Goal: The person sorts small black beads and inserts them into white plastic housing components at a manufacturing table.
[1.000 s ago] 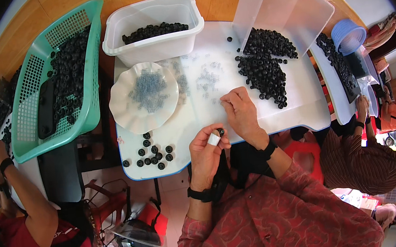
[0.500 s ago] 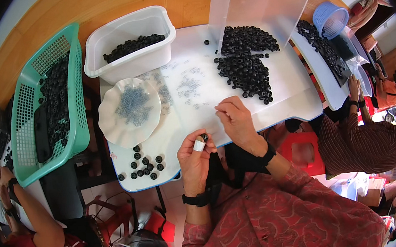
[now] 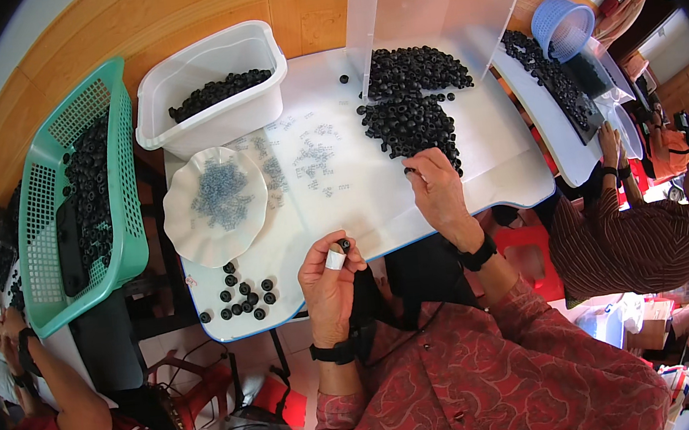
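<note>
My left hand is closed in front of the table's near edge, holding a small round black part between its fingertips. White tape is wrapped round one digit of that hand. Over the table, my right hand pinches at the near edge of a heap of black parts; a bit of a black part shows at its fingertips. These parts look like short, ring-like pieces. Several more black parts lie loose at the table's near left corner.
A scalloped white plate holds small clear pieces, with more scattered beside it. Behind stand a white tub and a tipped clear bin. A green basket is at left. Other people work at both sides.
My right hand has moved slightly right and away from me, its fingertips now at the heap with a black part. My left hand keeps its black part, nearly still. The view has shifted slightly.
</note>
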{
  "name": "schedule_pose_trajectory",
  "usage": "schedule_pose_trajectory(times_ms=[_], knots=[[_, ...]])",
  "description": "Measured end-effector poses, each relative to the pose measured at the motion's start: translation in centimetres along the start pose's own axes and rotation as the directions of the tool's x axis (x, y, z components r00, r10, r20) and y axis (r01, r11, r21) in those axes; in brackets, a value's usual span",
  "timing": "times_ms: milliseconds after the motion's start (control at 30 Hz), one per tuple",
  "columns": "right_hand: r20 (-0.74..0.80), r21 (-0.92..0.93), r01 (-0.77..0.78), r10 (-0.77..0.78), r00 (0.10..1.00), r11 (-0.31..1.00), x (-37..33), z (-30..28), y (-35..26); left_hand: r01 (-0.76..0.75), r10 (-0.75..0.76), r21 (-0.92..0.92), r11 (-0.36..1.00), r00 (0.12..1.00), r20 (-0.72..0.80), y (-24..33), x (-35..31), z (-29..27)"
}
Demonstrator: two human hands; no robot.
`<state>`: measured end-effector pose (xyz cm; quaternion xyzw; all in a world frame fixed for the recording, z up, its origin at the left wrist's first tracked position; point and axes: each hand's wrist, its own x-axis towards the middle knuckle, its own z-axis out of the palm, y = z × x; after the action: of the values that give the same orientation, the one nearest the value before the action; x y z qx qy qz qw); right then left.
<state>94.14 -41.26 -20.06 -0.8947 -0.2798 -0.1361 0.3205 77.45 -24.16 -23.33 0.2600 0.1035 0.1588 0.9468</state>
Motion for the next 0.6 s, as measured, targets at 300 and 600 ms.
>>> schedule_pose_trajectory(times_ms=[300, 600], knots=[[0.0, 0.005, 0.065, -0.065, 0.998, 0.998, 0.8, 0.1, -0.9, 0.003, -0.003, 0.007, 1.0, 1.0, -0.007, 0.0, -0.1, -0.1], [-0.099, 0.187, -0.063, 0.082, 0.992, 0.98, -0.3, 0.3, -0.4, 0.001, -0.001, 0.007, 1.0, 1.0, 0.016, 0.0, -0.1, -0.5]])
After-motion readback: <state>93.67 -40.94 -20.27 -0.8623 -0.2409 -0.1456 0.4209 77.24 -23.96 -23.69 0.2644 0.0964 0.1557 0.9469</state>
